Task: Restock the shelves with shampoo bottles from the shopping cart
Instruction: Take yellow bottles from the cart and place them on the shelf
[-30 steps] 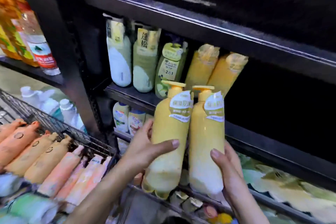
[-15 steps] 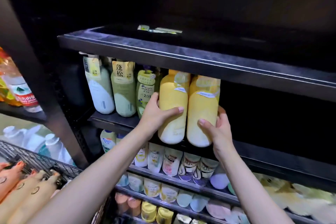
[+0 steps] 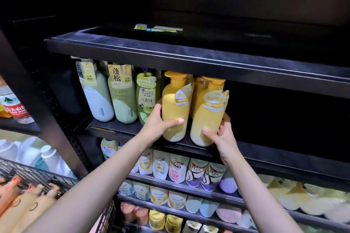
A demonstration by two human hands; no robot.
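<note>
Your left hand (image 3: 158,126) wraps its fingers and thumb around the left yellow pump bottle (image 3: 175,108), and your right hand (image 3: 220,135) grips the right yellow pump bottle (image 3: 207,113) low on its side. Both bottles stand upright at the front edge of the dark shelf (image 3: 117,128), just beside the green bottle (image 3: 146,98) (two pale ones stand further left). The wire shopping cart (image 3: 34,177) at lower left holds orange and tan bottles (image 3: 20,204).

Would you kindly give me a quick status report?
Left hand grips one yellow plastic pump bottle; right hand grips the other. Both on black shelf. Nothing blocking.
</note>
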